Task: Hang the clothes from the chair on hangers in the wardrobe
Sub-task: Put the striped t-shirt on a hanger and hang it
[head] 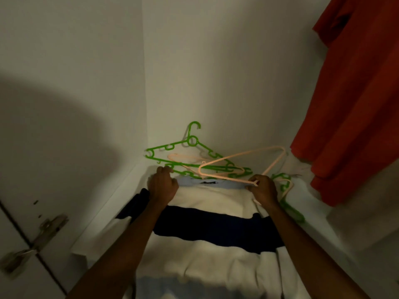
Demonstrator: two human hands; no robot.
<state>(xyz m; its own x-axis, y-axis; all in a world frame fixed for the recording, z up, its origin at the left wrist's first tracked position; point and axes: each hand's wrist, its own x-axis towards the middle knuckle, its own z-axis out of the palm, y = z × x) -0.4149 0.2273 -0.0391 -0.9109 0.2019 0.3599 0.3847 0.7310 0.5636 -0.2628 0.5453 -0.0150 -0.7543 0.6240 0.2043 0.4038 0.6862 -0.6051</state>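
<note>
Striped knit shirt (207,212) lies flat on the white wardrobe shelf (336,203), nearest the viewer: soft cream body, one broad navy band across it, pale blue collar at the far end with a small dark label. Fabric looks thick, slightly rumpled at the right edge.

Far of the collar, a heap of thin plastic hangers rests in the corner. Green hangers (190,145), notched along the arms, one leaning against the back wall with its hook up; another green one lies at the right, partly under the right wrist. Peach hanger (241,162), smooth thin rod, triangular, crosses over the green ones. Red garment (356,104) hangs at far right, its hem close to the shelf. Metal door latch (43,234) at near left.

Left hand (163,186): fingers curled, gripping the left side of the collar. Right hand (264,188): fingers curled, pinching the peach hanger's near end at the collar's right side.
</note>
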